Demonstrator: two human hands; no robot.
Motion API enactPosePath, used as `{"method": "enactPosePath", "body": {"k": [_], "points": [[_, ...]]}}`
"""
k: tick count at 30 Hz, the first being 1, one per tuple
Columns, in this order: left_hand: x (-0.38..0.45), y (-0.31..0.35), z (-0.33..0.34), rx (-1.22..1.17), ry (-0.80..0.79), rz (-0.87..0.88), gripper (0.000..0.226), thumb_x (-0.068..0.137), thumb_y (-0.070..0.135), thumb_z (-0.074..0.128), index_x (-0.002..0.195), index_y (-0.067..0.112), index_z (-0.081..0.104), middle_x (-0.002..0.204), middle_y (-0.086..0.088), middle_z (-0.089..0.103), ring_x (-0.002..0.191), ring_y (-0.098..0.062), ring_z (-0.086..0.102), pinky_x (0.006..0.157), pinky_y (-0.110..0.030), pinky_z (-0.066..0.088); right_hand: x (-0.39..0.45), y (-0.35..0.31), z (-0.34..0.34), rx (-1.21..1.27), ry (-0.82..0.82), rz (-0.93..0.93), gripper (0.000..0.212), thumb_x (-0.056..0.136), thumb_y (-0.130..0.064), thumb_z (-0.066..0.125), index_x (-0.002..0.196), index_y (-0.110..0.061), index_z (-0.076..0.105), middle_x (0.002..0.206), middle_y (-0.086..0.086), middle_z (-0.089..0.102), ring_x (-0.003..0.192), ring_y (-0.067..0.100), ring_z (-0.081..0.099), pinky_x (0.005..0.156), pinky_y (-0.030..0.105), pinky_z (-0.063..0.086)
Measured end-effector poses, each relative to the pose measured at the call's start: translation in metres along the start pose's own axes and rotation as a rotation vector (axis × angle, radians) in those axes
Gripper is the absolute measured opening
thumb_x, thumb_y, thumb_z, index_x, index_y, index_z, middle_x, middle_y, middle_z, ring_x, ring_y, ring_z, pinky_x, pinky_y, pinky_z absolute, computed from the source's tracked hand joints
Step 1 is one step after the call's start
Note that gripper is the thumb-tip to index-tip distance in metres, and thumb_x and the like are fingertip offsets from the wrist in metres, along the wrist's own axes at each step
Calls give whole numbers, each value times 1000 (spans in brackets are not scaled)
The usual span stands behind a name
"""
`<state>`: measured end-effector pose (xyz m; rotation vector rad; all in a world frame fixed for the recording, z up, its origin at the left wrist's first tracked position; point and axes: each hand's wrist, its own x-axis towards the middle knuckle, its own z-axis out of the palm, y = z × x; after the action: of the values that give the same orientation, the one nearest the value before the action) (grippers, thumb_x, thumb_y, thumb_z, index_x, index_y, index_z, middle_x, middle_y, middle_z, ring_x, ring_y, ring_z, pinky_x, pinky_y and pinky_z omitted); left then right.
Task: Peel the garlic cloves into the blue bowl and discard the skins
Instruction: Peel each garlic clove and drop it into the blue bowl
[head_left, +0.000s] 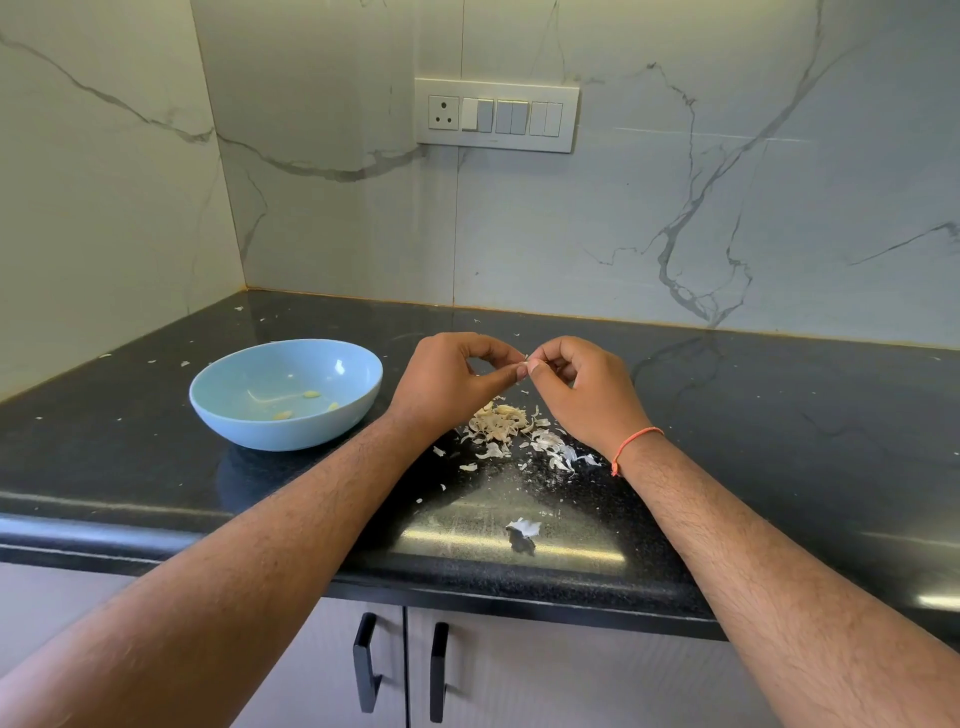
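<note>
Both hands (525, 365) pinch what seems a pale, part-skinned garlic clove (530, 362).

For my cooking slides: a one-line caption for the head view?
Both hands pinch a garlic clove above papery skins, beside a pale blue bowl.

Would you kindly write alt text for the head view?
Both hands, left and right, pinch a small garlic clove above a pile of skins on a black counter. To the left sits a blue bowl holding a few peeled cloves.
</note>
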<state>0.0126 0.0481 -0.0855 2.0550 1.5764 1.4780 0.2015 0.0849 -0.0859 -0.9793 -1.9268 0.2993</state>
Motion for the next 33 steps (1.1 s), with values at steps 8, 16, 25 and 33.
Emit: {"method": "enactPosePath", "body": {"k": [8, 16, 25, 33], "points": [[0, 1, -1, -139, -9, -54, 16, 91, 28, 83, 104, 20, 84, 76, 12, 77, 45, 8, 55, 52, -5, 39, 0, -2, -1, 134, -30, 93, 12, 97, -26, 72, 91, -23, 81, 57, -21, 61, 56, -5, 55, 54, 7, 39], [1, 0, -1, -82, -27, -111, 8, 88, 25, 85, 94, 19, 85, 67, 12, 74, 48, 8, 58, 50, -6, 41, -2, 0, -1, 59, -26, 17, 7, 94, -23, 77, 88, -23, 82, 68, -21, 68, 62, -2, 59, 56, 9, 43], [-2, 2, 0, 82, -41, -21, 9, 93, 29, 78, 88, 21, 79, 72, 15, 73, 59, 10, 62, 56, -6, 41, -1, 4, -1, -33, 30, -89, 8, 89, -32, 80, 85, -27, 83, 79, -15, 75, 70, 6, 66, 62, 17, 52], [-3, 4, 0, -18, -91, -47, 11, 96, 24, 71, 87, 20, 72, 58, 23, 63, 47, 2, 53, 51, -9, 37, -3, -1, -4, 92, 16, -48, 12, 89, -27, 81, 78, -30, 78, 82, -20, 75, 63, 1, 58, 60, 9, 43]]}}
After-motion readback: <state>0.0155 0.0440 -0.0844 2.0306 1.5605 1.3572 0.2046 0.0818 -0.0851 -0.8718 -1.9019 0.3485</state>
